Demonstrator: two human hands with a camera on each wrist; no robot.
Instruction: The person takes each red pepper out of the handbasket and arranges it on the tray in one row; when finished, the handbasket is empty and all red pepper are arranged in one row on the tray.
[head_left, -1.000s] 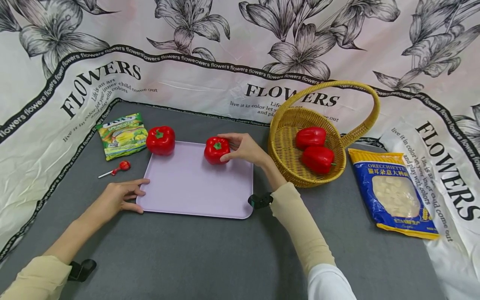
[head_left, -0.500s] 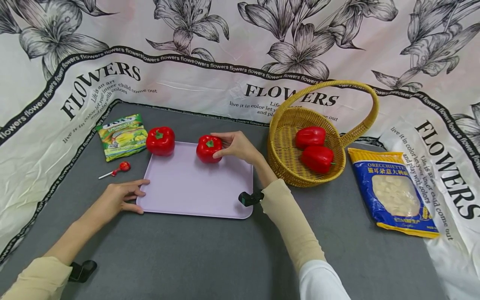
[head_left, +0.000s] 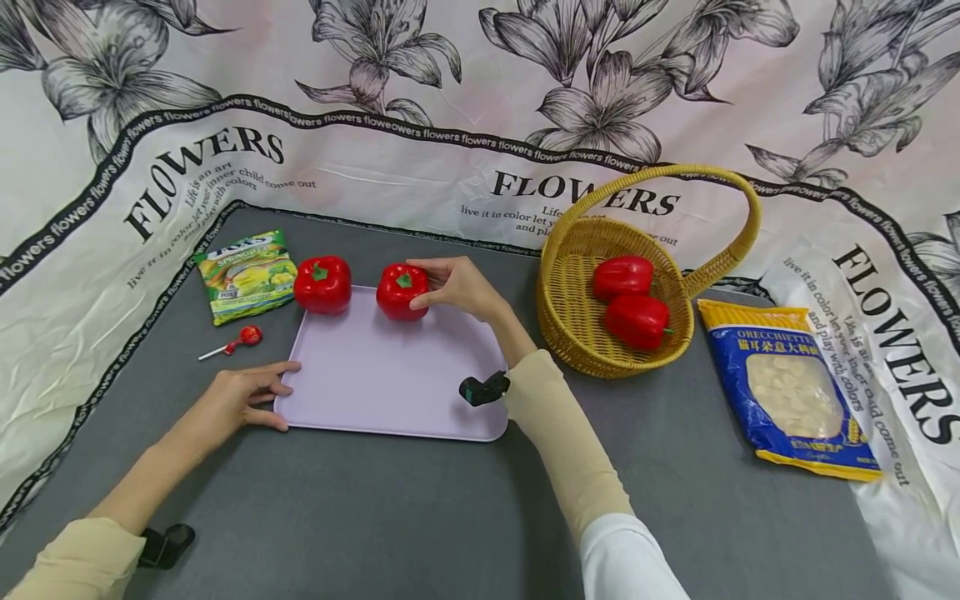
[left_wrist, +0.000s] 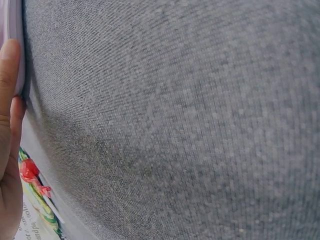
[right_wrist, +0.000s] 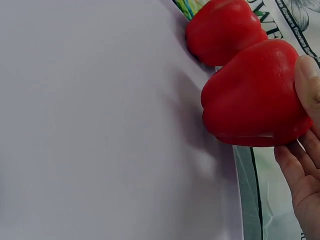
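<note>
A red bell pepper [head_left: 402, 292] with a green stem is held between the thumb and fingers of my right hand [head_left: 461, 287], over the back of a pale lilac tray [head_left: 390, 387]. The right wrist view shows this bell pepper [right_wrist: 255, 95] close over the tray, its shadow falling on the surface. A second red bell pepper [head_left: 322, 284] sits at the tray's back left corner, just left of the held one. My left hand [head_left: 240, 396] rests at the tray's left edge. In the left wrist view, a straight finger [left_wrist: 7, 75] touches the tray rim [left_wrist: 17, 25].
A yellow wicker basket [head_left: 558, 321] with a tall handle stands right of the tray, holding two red bell peppers [head_left: 636, 322]. A blue and yellow orecchiette bag [head_left: 795, 392] lies far right. A green and yellow packet [head_left: 247, 275] and a red lollipop [head_left: 250, 335] lie on the left.
My right hand has moved left with the red bell pepper, bringing it nearer the one at the tray's corner. The left hand has stayed at the tray's edge.
</note>
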